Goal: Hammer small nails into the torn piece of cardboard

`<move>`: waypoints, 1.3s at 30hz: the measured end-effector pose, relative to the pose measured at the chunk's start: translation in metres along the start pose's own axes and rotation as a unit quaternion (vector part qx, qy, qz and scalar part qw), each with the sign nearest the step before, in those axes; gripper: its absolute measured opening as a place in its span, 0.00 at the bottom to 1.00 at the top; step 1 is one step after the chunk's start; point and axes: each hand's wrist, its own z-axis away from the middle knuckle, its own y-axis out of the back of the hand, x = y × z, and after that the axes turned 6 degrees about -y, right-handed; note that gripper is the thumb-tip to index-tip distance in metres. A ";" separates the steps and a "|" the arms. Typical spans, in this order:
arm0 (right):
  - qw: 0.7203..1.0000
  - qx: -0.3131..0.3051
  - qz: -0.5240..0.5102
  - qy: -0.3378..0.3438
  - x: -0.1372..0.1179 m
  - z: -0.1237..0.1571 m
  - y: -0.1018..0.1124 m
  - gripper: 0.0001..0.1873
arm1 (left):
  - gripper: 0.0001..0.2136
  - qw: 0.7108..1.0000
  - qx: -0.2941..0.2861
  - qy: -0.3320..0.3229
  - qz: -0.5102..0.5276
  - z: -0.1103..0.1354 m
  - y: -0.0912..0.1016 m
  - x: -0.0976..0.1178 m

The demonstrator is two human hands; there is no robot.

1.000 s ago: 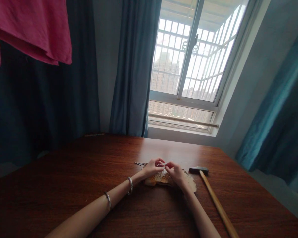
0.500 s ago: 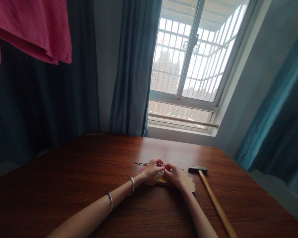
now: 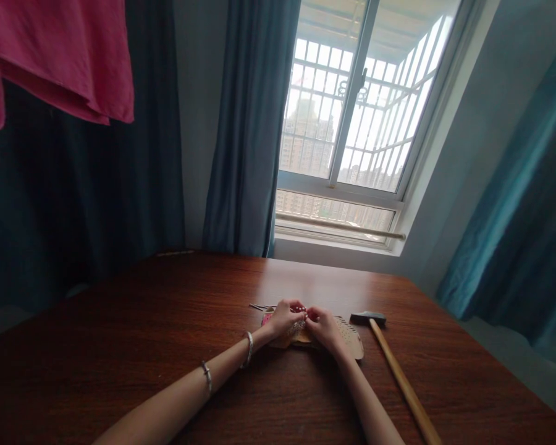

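Note:
My left hand [image 3: 286, 317] and my right hand [image 3: 322, 326] meet fingertip to fingertip above the middle of the table. Both are closed in a pinch. Between the fingers shows a small dark red piece with white dots [image 3: 301, 309], too small to name. Under my hands lies a flat tan piece with rows of small holes [image 3: 351, 337], its right end showing past my right hand. A yellowish part [image 3: 301, 337] and a pink patch [image 3: 267, 317] show below and left of my fingers; my hands cover the rest.
A hammer with a wooden handle [image 3: 401, 374] lies to the right of my right arm, its dark head [image 3: 368, 319] pointing away. Thin metal rods [image 3: 258, 306] lie behind my left hand. The brown wooden table [image 3: 204, 290] reaches back toward the window and curtains.
My fingers have shifted slightly around the small dotted piece, and less of its dark red shows now. The hammer and the tan piece stay in place on the table.

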 end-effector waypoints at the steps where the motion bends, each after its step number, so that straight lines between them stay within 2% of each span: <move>1: 1.000 -0.006 -0.008 -0.001 -0.002 -0.001 0.004 0.08 | 0.11 1.000 -0.001 0.003 0.001 0.000 0.000 0.001; 4: 0.999 -0.014 -0.029 -0.008 -0.009 -0.001 0.029 0.15 | 0.12 1.000 0.003 0.019 0.006 0.002 -0.001 0.001; 7: 0.999 0.018 -0.029 -0.029 -0.005 0.014 0.069 0.17 | 0.11 0.999 0.016 0.037 0.017 0.004 -0.003 -0.001; 10: 0.993 0.089 0.008 -0.075 0.017 0.054 0.106 0.18 | 0.11 0.999 0.023 0.035 0.025 0.005 -0.004 -0.004; 13: 0.958 0.195 0.135 -0.159 0.050 0.111 0.125 0.16 | 0.11 0.999 0.027 0.033 0.018 0.005 -0.004 -0.005; 17: 0.908 0.273 0.237 -0.210 0.084 0.174 0.123 0.21 | 0.11 0.999 0.021 0.036 0.026 0.006 -0.003 -0.003; 20: 0.899 0.278 0.267 -0.206 0.093 0.195 0.117 0.26 | 0.10 0.999 0.026 0.035 0.030 0.006 -0.004 -0.004; 24: 0.908 0.229 0.297 -0.187 0.092 0.196 0.115 0.23 | 0.10 0.999 0.032 0.032 0.017 0.006 -0.005 -0.004; 30: 0.903 0.204 0.318 -0.205 0.070 0.192 0.118 0.18 | 0.10 0.998 0.027 0.050 0.011 0.006 -0.004 -0.002; 33: 0.916 0.177 0.272 -0.237 0.056 0.189 0.124 0.17 | 0.10 0.998 0.025 0.045 0.023 0.006 -0.004 -0.003; 36: 0.928 0.149 0.200 -0.276 0.040 0.186 0.128 0.20 | 0.10 0.998 0.027 0.043 0.029 0.006 -0.004 -0.003; 39: 0.932 0.174 0.084 -0.306 0.024 0.182 0.118 0.23 | 0.10 0.998 0.026 0.041 0.029 0.005 -0.004 -0.003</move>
